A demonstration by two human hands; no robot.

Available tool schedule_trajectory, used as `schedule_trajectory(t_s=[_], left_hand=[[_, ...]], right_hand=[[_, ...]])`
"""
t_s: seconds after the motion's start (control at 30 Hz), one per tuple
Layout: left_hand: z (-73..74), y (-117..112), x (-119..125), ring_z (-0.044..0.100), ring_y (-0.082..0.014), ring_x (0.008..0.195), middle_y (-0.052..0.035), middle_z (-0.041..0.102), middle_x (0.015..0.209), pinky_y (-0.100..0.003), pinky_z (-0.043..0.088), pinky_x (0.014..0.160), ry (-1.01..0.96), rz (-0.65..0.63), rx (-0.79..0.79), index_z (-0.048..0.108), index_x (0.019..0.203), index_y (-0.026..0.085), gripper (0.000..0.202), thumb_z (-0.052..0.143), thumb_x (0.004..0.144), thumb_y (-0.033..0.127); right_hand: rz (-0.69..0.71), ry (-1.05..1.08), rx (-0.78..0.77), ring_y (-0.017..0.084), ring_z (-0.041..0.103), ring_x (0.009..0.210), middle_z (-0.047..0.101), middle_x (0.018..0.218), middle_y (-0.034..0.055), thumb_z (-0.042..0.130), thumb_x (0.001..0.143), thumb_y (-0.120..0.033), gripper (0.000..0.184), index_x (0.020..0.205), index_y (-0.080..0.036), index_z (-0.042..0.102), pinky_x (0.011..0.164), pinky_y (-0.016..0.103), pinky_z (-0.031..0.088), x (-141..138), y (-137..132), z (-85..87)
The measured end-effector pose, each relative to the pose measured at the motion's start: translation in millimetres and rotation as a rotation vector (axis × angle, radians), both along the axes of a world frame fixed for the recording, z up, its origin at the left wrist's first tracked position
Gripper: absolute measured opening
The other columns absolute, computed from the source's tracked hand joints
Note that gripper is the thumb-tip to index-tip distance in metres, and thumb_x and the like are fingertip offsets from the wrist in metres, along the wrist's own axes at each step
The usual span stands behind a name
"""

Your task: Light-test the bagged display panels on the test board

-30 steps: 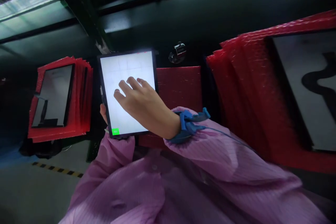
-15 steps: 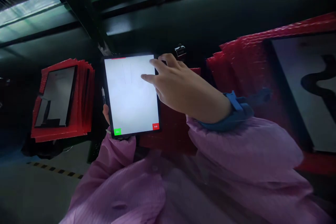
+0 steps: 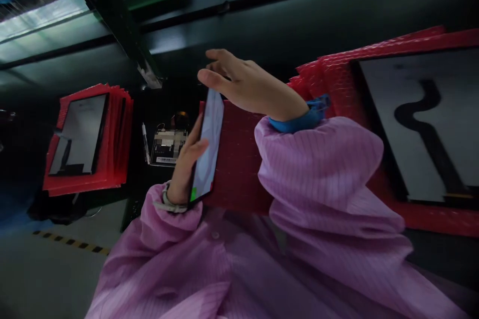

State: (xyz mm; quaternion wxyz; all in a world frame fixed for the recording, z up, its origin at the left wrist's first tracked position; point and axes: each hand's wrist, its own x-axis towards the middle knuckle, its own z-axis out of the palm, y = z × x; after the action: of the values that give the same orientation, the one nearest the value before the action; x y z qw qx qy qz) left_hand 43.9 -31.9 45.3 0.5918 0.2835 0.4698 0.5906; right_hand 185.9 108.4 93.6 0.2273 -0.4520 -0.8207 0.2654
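Note:
A lit display panel (image 3: 212, 134) stands steeply tilted in my left hand (image 3: 183, 169), thumb on its front and fingers behind its left side. A green box glows at its lower left corner, and part of a red one shows at the lower right. My right hand (image 3: 247, 84), with a blue wrist strap (image 3: 299, 118), is over the panel's top edge. Its thumb and fingers are apart; whether they touch the edge is unclear. Under the panel lies a dark red sheet (image 3: 241, 159). Left of my left hand is a small circuit board (image 3: 164, 147) with cables.
A white pen (image 3: 145, 142) lies beside the board. At left, a panel (image 3: 80, 134) rests on stacked red bubble bags (image 3: 116, 159). At right, a larger-looking panel (image 3: 381, 124) with a black flex cable (image 3: 430, 134) lies on more red bags (image 3: 337, 79). A green metal frame (image 3: 123, 35) runs behind.
My left hand has turned the panel from facing me to nearly edge-on, uncovering the circuit board. My right hand has moved up from the screen to the top edge.

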Motion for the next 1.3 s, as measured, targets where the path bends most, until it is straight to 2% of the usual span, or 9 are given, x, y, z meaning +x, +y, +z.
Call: schedule_trajectory(t_s=[0.13,0.23,0.33,0.43,0.57,0.7,0.93,1.1,1.3], left_hand=[[-5.3,8,24,0.046,-0.0290,0.149,-0.0005,0.062,0.149,-0.043,0.032,0.128,-0.038,-0.156,0.117,0.068,0.131,0.028,0.043,0.072,0.089,0.040],[-10.8,0,15,0.055,-0.0267,0.141,-0.0034,0.062,0.147,-0.041,0.042,0.119,0.111,-0.080,0.244,0.067,0.132,0.029,0.040,0.067,0.094,0.042],[-18.7,-13,-15,0.071,-0.0171,0.102,-0.0042,0.075,0.113,-0.028,0.054,0.090,0.639,0.075,0.361,0.071,0.114,0.024,0.024,0.065,0.096,0.037],[-31.9,-24,-51,0.059,-0.0114,0.058,0.0012,0.068,0.071,-0.023,0.042,0.058,1.298,0.123,0.292,0.072,0.099,0.020,0.016,0.058,0.097,0.028],[-54.6,-30,-81,0.070,-0.0193,0.073,-0.0065,0.077,0.092,-0.029,0.046,0.065,1.804,-0.003,0.182,0.070,0.122,0.017,0.030,0.052,0.099,0.025],[-72.1,-33,-88,0.072,-0.0221,0.093,-0.0107,0.076,0.110,-0.031,0.051,0.078,1.917,-0.151,0.238,0.063,0.137,0.014,0.039,0.043,0.104,0.024],[-80.8,-38,-84,0.063,-0.0216,0.071,-0.0060,0.064,0.082,-0.034,0.045,0.067,2.062,-0.088,0.355,0.069,0.131,0.015,0.038,0.041,0.106,0.022],[-80.4,-36,-84,0.063,-0.0227,0.075,-0.0074,0.064,0.086,-0.036,0.046,0.070,2.045,-0.164,0.279,0.067,0.134,0.015,0.042,0.040,0.101,0.014],[-79.8,-34,-84,0.064,-0.0237,0.080,-0.0090,0.065,0.091,-0.036,0.047,0.073,2.015,-0.236,0.161,0.065,0.138,0.017,0.048,0.042,0.097,0.011]], right_hand=[[0.044,-0.075,0.096,0.030,0.065,0.117,0.069,0.127,0.0151,0.053,0.101,-0.050,0.052,0.137,-0.013,0.060,0.103,0.044,0.051,13,13,-16.0],[0.043,-0.044,0.132,0.031,0.066,0.114,0.071,0.121,0.0144,0.056,0.098,-0.052,0.051,0.132,-0.014,0.064,0.100,0.046,0.052,23,18,-21.8],[0.040,-0.030,0.076,0.032,0.065,0.116,0.071,0.119,0.0137,0.059,0.097,-0.053,0.052,0.132,-0.015,0.064,0.104,0.049,0.050,26,16,-18.2],[0.015,-0.066,-0.002,0.034,0.063,0.122,0.069,0.124,0.0151,0.062,0.096,-0.049,0.052,0.134,-0.013,0.063,0.110,0.051,0.047,27,11,-9.2],[0.006,-0.105,-0.009,0.035,0.061,0.126,0.067,0.130,0.0157,0.061,0.097,-0.043,0.049,0.135,-0.012,0.062,0.111,0.054,0.047,29,9,-3.6],[0.020,-0.082,0.014,0.036,0.063,0.125,0.068,0.128,0.0138,0.062,0.096,-0.043,0.044,0.130,-0.016,0.063,0.111,0.055,0.049,30,10,-4.3],[-0.019,-0.218,-0.038,0.039,0.058,0.133,0.063,0.138,0.0175,0.056,0.099,-0.041,0.047,0.137,-0.014,0.057,0.117,0.059,0.046,25,5,5.4],[0.022,-0.084,0.010,0.037,0.063,0.126,0.069,0.126,0.0137,0.060,0.095,-0.051,0.034,0.121,-0.029,0.063,0.114,0.058,0.050,30,14,-6.4],[-0.070,-0.145,-0.059,0.039,0.057,0.135,0.065,0.135,0.0159,0.059,0.095,-0.043,0.038,0.128,-0.024,0.061,0.120,0.057,0.043,23,6,-0.2]])
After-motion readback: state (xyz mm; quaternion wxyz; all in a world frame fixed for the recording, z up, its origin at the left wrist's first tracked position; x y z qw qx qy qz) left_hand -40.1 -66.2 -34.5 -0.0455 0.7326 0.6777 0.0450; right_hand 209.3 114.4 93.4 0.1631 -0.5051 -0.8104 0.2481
